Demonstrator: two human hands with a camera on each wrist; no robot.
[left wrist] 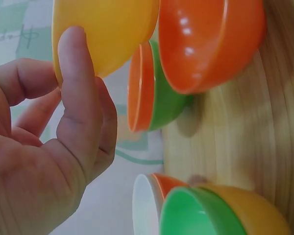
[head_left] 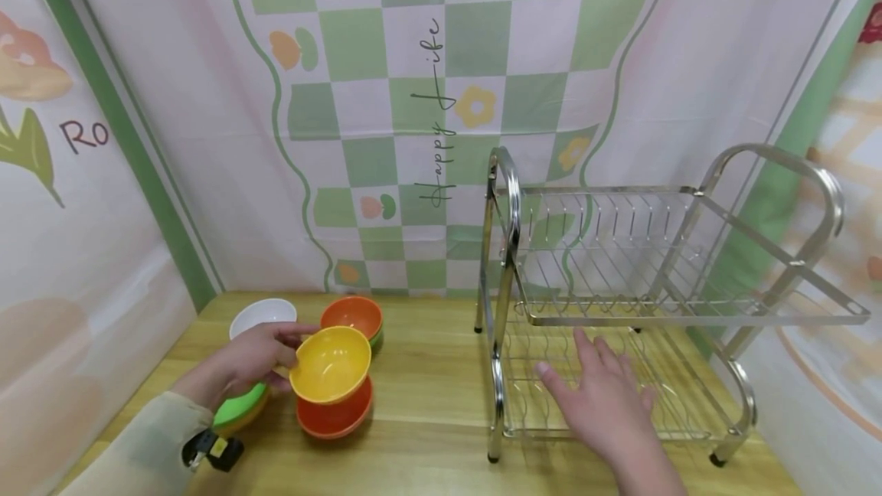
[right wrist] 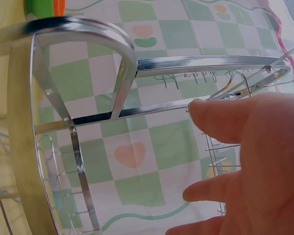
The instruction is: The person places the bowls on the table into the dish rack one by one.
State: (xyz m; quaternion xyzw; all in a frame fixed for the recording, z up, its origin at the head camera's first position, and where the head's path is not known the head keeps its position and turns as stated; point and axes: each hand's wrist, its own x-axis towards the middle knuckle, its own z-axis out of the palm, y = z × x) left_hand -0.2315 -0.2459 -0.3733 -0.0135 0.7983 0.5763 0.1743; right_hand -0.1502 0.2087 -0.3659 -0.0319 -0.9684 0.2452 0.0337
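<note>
My left hand (head_left: 258,358) pinches a yellow bowl (head_left: 332,367) by its rim, thumb and fingers on either side of the wall. The bowl hangs raised over an orange bowl (head_left: 335,413) on the table. Behind it stands another orange bowl (head_left: 351,315) stacked in a green one (left wrist: 167,100). Close to my left wrist is a green bowl (left wrist: 191,213) nested in a yellow one, and a white bowl (head_left: 265,312) sits farther back. My right hand (head_left: 602,396), fingers spread and holding nothing, is in front of the two-tier metal dish rack (head_left: 506,282).
The dish rack's upper tier (head_left: 696,320) juts forward above its lower wire tier (head_left: 530,389), on the right half of the wooden table (head_left: 420,404). A checkered cloth (head_left: 416,98) hangs behind the table, with more printed fabric on both sides.
</note>
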